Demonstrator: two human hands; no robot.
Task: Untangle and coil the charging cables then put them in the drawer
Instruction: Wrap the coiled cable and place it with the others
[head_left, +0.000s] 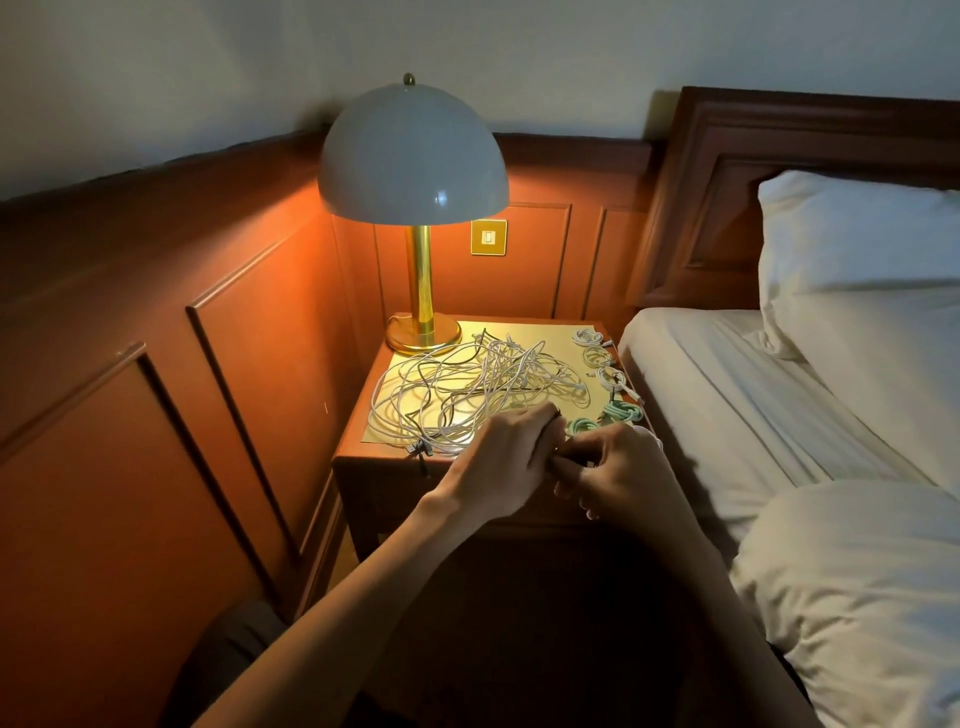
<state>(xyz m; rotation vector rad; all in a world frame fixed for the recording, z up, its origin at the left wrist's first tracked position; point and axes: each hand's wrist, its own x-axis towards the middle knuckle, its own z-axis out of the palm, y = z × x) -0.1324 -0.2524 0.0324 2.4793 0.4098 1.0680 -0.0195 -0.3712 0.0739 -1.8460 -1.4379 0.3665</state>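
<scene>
I see both hands, left (511, 457) and right (618, 467), grip clenched on a dark cable (563, 460) at the tabletop's (530, 332) six o'clock edge, white tangle (467, 389) beyond.

Both hands (561, 462) pinch a dark cable (569, 460) beside tangled cables (467, 389).

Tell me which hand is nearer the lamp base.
Left. The left hand sits below the lamp base, over the tangled cables. The right hand is farther, toward the bed side.
</scene>
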